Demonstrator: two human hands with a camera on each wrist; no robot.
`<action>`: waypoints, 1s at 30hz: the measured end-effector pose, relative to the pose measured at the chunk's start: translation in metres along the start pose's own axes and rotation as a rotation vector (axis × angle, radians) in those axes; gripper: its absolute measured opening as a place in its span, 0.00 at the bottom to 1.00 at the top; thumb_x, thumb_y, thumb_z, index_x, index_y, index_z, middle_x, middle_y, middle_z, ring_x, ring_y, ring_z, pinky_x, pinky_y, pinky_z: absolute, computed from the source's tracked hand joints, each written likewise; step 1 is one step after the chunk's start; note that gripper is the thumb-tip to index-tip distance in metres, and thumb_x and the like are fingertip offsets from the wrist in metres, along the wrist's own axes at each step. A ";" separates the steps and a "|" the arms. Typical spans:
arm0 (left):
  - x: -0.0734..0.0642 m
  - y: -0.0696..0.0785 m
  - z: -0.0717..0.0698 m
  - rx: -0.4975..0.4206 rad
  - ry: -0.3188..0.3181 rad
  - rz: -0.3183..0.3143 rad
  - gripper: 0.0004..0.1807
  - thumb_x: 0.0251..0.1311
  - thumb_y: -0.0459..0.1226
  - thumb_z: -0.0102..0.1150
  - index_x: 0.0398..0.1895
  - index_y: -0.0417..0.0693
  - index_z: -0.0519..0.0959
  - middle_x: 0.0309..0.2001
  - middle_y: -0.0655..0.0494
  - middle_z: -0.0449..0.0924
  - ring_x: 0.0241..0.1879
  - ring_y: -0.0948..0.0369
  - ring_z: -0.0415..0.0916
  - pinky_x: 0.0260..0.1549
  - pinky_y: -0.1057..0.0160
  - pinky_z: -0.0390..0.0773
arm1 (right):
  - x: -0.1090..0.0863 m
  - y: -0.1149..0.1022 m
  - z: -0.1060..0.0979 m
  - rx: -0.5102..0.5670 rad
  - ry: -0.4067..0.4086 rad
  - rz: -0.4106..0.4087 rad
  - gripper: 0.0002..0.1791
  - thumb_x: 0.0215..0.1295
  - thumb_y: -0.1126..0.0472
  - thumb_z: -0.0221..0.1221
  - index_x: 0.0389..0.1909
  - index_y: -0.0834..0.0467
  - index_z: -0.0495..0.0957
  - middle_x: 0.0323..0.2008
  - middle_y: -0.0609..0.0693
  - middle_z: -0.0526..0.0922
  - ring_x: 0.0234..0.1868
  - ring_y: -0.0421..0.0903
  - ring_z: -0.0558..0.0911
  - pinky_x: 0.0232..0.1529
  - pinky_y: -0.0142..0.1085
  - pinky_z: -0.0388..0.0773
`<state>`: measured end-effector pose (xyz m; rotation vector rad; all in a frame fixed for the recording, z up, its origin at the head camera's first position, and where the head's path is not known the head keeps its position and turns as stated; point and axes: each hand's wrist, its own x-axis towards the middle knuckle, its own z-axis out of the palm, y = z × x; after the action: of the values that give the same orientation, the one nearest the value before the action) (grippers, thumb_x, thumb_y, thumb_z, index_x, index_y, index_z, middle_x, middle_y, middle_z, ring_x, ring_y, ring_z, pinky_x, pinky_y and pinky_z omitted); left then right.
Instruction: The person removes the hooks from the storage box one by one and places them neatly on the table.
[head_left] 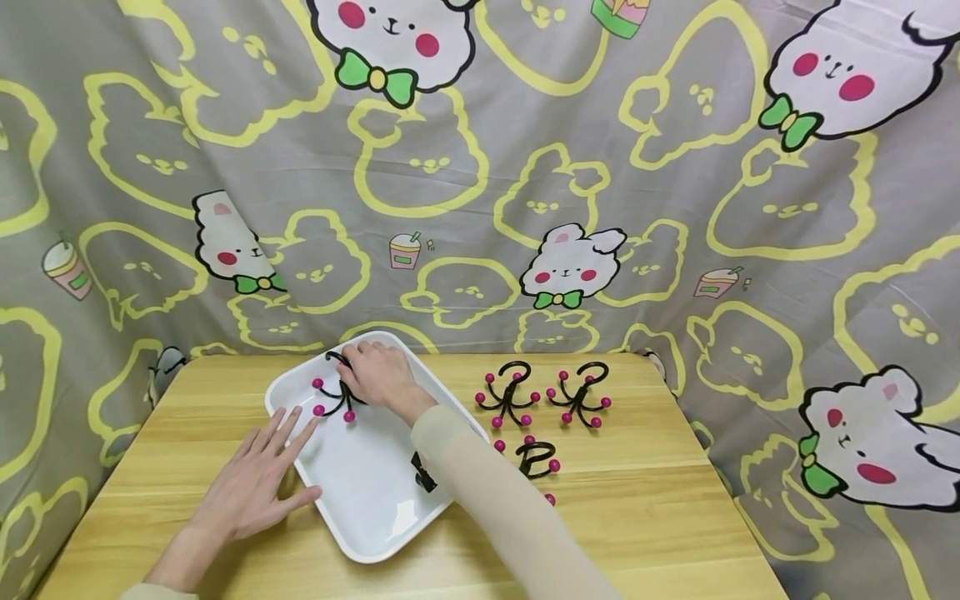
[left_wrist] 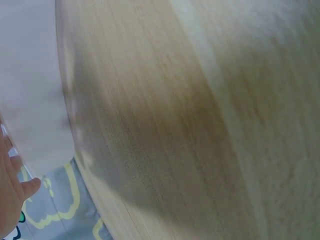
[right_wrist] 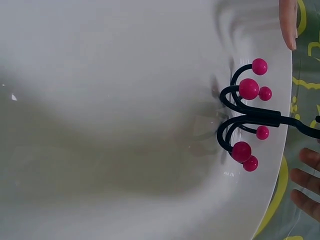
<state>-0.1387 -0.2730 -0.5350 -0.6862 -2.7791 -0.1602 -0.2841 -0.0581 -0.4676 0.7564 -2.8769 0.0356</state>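
Observation:
In the head view my right hand [head_left: 382,375] pinches the upper end of a black multi-prong hook [head_left: 345,404] tipped with magenta balls. The pinch itself is hidden, but the right wrist view shows the hook [right_wrist: 257,117] low over the white tray [right_wrist: 125,100], prongs toward the camera, with curled fingers [right_wrist: 306,182] beside its stem. My left hand [head_left: 255,475] lies spread along the left rim of the tray [head_left: 360,550], fingers straight and thumb on the edge. A black piece [head_left: 423,473] sits in the tray, partly covered by the right forearm.
Two more black hooks with magenta balls, one left [head_left: 508,396] and one right [head_left: 579,396], stand on the wooden table [head_left: 637,517] right of the tray. A third [head_left: 534,460] is partly behind my right sleeve. A patterned curtain [head_left: 480,192] hangs behind the table.

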 end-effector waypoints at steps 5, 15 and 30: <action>0.000 -0.001 0.001 0.003 0.007 0.006 0.55 0.57 0.68 0.65 0.82 0.50 0.63 0.85 0.43 0.54 0.83 0.42 0.53 0.69 0.31 0.68 | 0.001 0.000 -0.002 -0.012 0.014 -0.015 0.19 0.84 0.39 0.40 0.54 0.39 0.78 0.47 0.38 0.85 0.49 0.38 0.85 0.44 0.35 0.84; 0.001 -0.001 0.001 0.002 0.013 0.002 0.55 0.56 0.68 0.65 0.81 0.50 0.65 0.82 0.40 0.59 0.82 0.41 0.55 0.69 0.32 0.68 | 0.001 0.001 -0.005 -0.051 0.017 -0.047 0.20 0.85 0.40 0.39 0.57 0.39 0.78 0.49 0.39 0.86 0.49 0.39 0.85 0.45 0.36 0.85; 0.001 0.000 0.001 -0.004 0.004 -0.003 0.55 0.56 0.68 0.65 0.83 0.52 0.62 0.84 0.43 0.56 0.82 0.41 0.55 0.69 0.32 0.68 | -0.001 0.009 -0.022 -0.117 0.027 -0.064 0.21 0.85 0.39 0.37 0.60 0.38 0.77 0.53 0.39 0.86 0.53 0.40 0.86 0.49 0.37 0.88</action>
<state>-0.1393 -0.2721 -0.5359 -0.6815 -2.7766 -0.1672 -0.2846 -0.0487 -0.4454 0.8179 -2.7989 -0.1282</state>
